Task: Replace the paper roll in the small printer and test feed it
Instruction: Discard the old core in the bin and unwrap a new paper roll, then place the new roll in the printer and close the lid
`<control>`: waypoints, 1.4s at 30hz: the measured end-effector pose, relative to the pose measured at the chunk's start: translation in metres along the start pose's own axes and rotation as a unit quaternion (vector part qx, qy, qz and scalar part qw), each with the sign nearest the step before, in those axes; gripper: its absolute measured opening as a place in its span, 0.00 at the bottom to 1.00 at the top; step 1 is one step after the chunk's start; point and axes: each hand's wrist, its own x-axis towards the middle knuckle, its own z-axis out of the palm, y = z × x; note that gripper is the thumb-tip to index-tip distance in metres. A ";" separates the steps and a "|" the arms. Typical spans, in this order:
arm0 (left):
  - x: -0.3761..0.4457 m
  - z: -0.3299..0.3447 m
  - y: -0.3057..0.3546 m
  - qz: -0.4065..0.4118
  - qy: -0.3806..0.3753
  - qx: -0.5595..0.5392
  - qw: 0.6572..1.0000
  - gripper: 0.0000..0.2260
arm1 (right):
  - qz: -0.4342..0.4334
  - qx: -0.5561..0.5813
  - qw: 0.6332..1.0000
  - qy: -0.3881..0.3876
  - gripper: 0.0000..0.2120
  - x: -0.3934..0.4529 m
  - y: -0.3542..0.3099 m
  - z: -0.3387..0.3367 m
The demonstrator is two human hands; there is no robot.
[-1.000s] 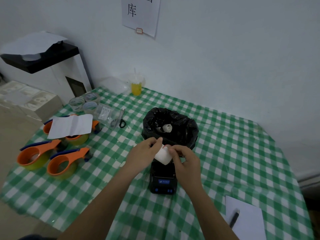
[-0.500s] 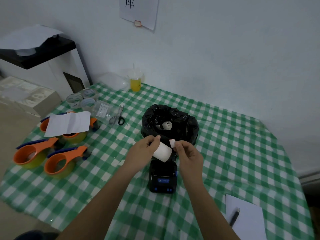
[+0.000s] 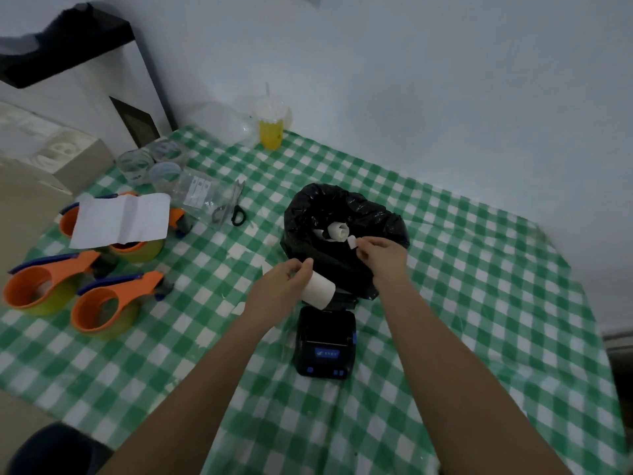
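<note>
A small black printer (image 3: 325, 341) with blue buttons sits on the checked tablecloth, its lid open. Just above it my left hand (image 3: 281, 289) grips a white paper roll (image 3: 320, 290), tilted. My right hand (image 3: 382, 257) is over the rim of the black bag-lined bin (image 3: 383, 224) and pinches a small white paper scrap (image 3: 351, 242) between thumb and finger. A used paper core (image 3: 337, 231) lies inside the bin.
Three orange tape dispensers (image 3: 102, 303) and a folded white sheet (image 3: 121, 219) lie at the left. Scissors (image 3: 230, 209), clear bags, tape rolls (image 3: 164, 173) and a cup of yellow drink (image 3: 271, 126) sit toward the back. The wall stands close behind.
My right hand pulled a small scrap off the roll and moved up and right over the bin. My left hand kept the roll above the printer.
</note>
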 end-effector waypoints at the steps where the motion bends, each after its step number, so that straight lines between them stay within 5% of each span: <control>1: 0.004 0.000 -0.003 -0.003 0.001 -0.003 1.000 0.20 | 0.015 0.004 1.000 -0.004 0.06 0.008 -0.001 0.003; 6: 0.019 0.001 -0.013 -0.006 -0.008 -0.010 1.000 0.21 | 0.030 -0.067 0.997 -0.032 0.11 0.029 -0.005 0.006; 11: 0.025 0.004 -0.012 -0.019 -0.020 -0.008 1.000 0.18 | -0.106 -0.164 0.980 -0.033 0.10 0.007 -0.009 -0.006; 15: 0.023 0.011 -0.014 -0.017 -0.037 -0.026 0.999 0.22 | -0.185 -0.197 0.955 -0.118 0.08 -0.042 0.003 -0.021; 20: 0.011 0.021 -0.016 -0.005 -0.089 -0.044 0.995 0.19 | -0.134 -0.248 0.926 -0.252 0.19 -0.082 0.038 -0.042; 25: -0.012 0.030 -0.013 -0.006 -0.102 -0.050 0.994 0.23 | -0.139 -0.209 0.942 -0.224 0.19 -0.103 0.061 -0.054; 29: -0.023 0.031 -0.006 -0.045 -0.137 -0.097 0.985 0.39 | -0.137 -0.142 0.960 -0.199 0.15 -0.115 0.071 -0.057; 35: -0.038 0.028 -0.013 -0.006 -0.144 -0.143 0.979 0.14 | -0.077 -0.002 0.979 -0.186 0.12 -0.129 0.080 -0.055; 39: -0.045 0.024 -0.026 0.100 -0.143 -0.099 0.980 0.24 | -0.065 0.022 0.977 -0.201 0.11 -0.132 0.080 -0.056; 42: -0.042 0.025 -0.031 0.103 -0.126 -0.070 0.984 0.23 | -0.060 -0.020 0.977 -0.205 0.12 -0.128 0.084 -0.058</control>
